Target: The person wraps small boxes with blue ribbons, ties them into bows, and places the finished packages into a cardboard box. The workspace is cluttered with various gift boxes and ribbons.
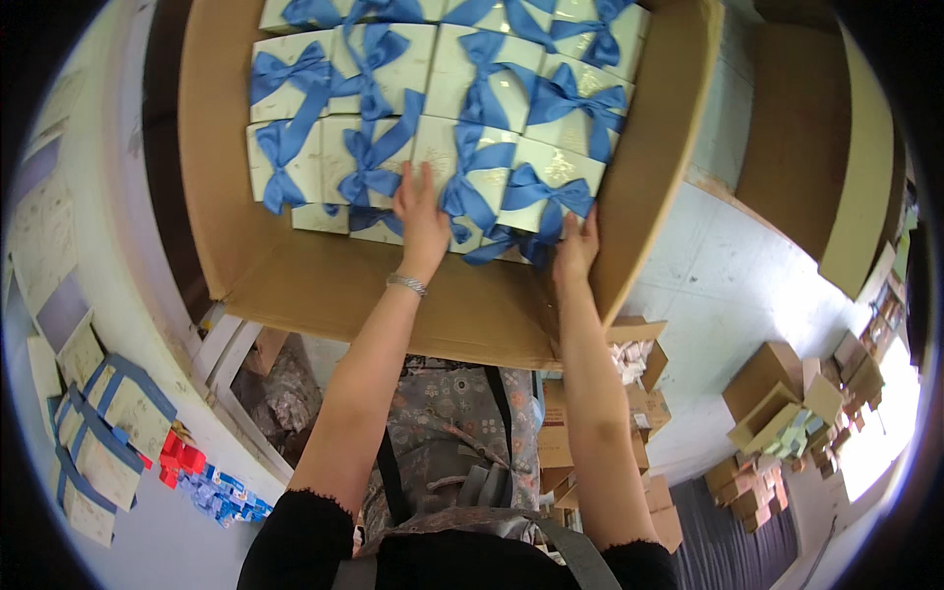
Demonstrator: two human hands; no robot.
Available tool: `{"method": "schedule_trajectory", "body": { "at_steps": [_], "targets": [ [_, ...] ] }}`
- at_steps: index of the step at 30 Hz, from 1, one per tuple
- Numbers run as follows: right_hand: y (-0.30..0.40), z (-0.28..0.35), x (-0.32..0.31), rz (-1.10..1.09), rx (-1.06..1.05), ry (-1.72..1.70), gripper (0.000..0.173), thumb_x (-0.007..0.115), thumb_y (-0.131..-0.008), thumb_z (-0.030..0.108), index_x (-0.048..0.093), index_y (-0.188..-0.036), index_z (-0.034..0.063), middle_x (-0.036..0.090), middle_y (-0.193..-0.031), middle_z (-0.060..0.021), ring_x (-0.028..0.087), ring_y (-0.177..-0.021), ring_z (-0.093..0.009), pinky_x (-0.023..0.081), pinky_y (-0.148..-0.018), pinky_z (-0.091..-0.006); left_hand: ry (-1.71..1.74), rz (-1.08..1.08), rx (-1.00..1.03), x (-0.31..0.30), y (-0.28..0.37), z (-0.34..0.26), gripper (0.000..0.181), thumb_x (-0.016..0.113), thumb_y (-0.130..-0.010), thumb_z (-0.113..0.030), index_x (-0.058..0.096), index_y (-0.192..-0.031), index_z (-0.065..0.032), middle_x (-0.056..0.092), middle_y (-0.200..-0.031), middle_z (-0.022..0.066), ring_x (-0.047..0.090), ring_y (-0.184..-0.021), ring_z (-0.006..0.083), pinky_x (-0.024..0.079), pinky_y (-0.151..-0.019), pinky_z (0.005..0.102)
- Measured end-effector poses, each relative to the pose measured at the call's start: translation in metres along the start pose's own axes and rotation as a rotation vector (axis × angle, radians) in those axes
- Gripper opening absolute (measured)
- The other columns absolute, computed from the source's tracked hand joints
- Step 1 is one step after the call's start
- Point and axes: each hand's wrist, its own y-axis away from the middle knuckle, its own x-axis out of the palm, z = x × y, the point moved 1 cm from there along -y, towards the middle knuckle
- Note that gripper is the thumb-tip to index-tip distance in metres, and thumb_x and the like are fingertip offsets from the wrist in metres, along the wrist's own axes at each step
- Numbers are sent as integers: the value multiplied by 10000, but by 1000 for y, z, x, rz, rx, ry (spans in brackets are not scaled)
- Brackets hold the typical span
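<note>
A large open cardboard carton (472, 310) stands before me, filled with rows of white gift boxes tied with blue ribbon bows. Inside it, my left hand (422, 221) rests with fingers spread on the near edge of a white gift box (435, 147), between two bows. At the carton's right wall, my right hand (577, 247) touches the near side of the corner gift box (531, 214), its fingers beside a blue bow (546, 193). A lower layer of gift boxes (372, 227) shows under the near row. Whether either hand grips a box is hard to see.
On the left, a white table (133, 258) bears white boxes with blue edges (110, 457), and small red boxes (179, 457) lie beyond. Several open cardboard boxes (767, 405) stand on the floor at right. Another large carton (789, 147) is at upper right.
</note>
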Motion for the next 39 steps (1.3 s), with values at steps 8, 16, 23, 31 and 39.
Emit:
{"method": "schedule_trajectory", "body": {
  "at_steps": [8, 16, 23, 31, 39],
  "targets": [
    [-12, 31, 31, 54, -418, 1281, 623, 680, -816, 216, 410, -1302, -65, 410, -1368, -271, 495, -1155, -381, 407, -968, -461, -5, 230, -193, -92, -2, -16, 623, 587, -749, 1, 405, -1345, 3, 206, -1489, 285, 455, -1201, 388, 450, -955, 425],
    [290, 122, 160, 938, -421, 821, 463, 540, -853, 17, 467, -1306, -43, 420, -1389, -241, 374, -1323, -318, 337, -1058, -381, -140, -683, -263, -498, 275, 23, 296, 524, -844, -25, 589, -1132, -32, 583, -1195, 161, 518, -1150, 339, 383, -1015, 424],
    [642, 203, 329, 1766, -480, 271, 630, 556, -879, -12, 292, -1447, 50, 328, -1477, -146, 487, -1225, -250, 475, -901, -328, 561, -1565, -202, -870, 437, 180, 605, 394, -980, -483, 406, -1341, 2, 370, -1410, 167, 335, -1329, 285, 304, -1079, 434],
    [804, 236, 435, 1789, -199, -75, 968, 577, -841, 130, -159, -1457, -2, 25, -1519, -252, 137, -1388, -343, 156, -1131, -397, 736, -1140, 44, -853, 397, 194, 493, 552, -903, -409, 521, -1181, -3, 557, -1144, 84, 551, -1066, 199, 438, -934, 319],
    [746, 277, 279, 1297, -466, 105, 987, 525, -900, 238, -307, -1415, 111, 39, -1516, -236, 184, -1386, -296, 176, -1120, -435, 619, -613, 276, -750, 376, 94, 476, 603, -862, -243, 516, -1249, 18, 519, -1220, 178, 526, -1102, 295, 422, -928, 369]
  ]
}}
